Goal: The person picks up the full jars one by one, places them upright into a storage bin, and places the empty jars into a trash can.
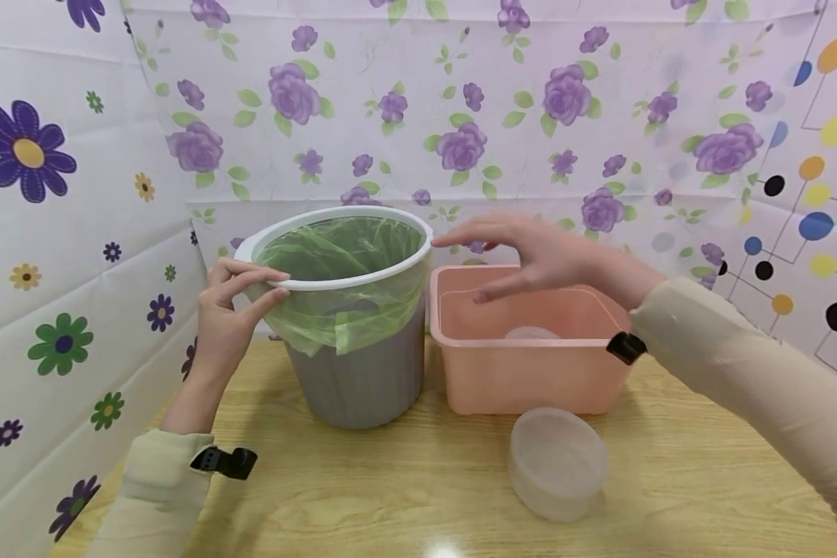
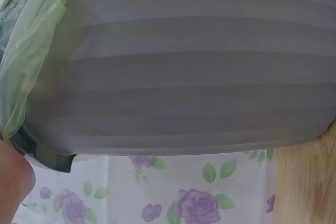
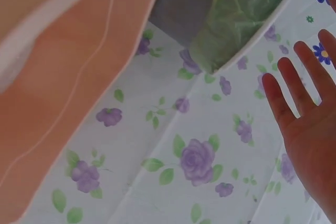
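A grey trash can (image 1: 370,384) stands on the table at left of centre, with a white rim ring (image 1: 363,282) around its top. Its thin green garbage bag (image 1: 370,329) lines the inside and folds down over the outside. My left hand (image 1: 223,314) pinches the rim at the near left, thumb below and fingers on top. In the left wrist view the ribbed wall of the can (image 2: 199,66) fills most of the picture. Over the pink bin, my right hand (image 1: 547,252) is spread, its fingertips close to the can's right rim; the right wrist view shows its palm and fingers straight.
A pink rectangular plastic bin (image 1: 530,380) sits just right of the can, with a translucent object (image 1: 532,332) inside. In front of it is a round translucent container (image 1: 558,469) on the wooden table (image 1: 363,496). Flowered sheets (image 1: 404,70) close off the back and sides.
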`<state>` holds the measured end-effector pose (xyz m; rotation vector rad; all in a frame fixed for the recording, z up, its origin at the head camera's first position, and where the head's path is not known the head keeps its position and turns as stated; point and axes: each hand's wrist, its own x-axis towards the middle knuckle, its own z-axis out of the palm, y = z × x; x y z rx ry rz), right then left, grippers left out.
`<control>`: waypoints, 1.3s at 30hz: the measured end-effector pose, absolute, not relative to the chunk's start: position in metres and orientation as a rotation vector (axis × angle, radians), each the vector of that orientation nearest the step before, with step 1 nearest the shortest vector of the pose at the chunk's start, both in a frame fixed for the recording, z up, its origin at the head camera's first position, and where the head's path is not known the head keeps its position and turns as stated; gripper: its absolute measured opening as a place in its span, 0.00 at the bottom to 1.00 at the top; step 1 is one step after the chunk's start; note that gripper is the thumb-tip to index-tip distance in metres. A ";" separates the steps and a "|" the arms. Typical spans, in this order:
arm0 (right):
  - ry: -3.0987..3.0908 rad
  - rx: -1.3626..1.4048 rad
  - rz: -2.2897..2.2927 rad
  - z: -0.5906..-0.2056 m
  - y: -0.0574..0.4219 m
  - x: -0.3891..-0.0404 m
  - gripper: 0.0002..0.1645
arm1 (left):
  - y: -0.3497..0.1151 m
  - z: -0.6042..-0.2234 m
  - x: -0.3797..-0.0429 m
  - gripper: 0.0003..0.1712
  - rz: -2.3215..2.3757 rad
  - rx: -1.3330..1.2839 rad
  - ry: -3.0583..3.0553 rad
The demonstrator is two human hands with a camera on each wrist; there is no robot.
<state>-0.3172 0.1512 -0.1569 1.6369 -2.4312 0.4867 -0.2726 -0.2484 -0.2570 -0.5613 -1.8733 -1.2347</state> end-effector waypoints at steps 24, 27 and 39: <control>-2.393 1.740 0.393 -0.239 0.189 -0.270 0.45 | -0.250 -0.257 -0.271 0.11 -1.231 -0.556 -1.880; -2.429 1.721 0.368 -0.245 0.192 -0.267 0.46 | -0.251 -0.257 -0.272 0.11 -1.228 -0.562 -1.875; -2.572 1.635 0.315 -0.278 0.213 -0.256 0.49 | -0.250 -0.257 -0.274 0.11 -1.234 -0.571 -1.861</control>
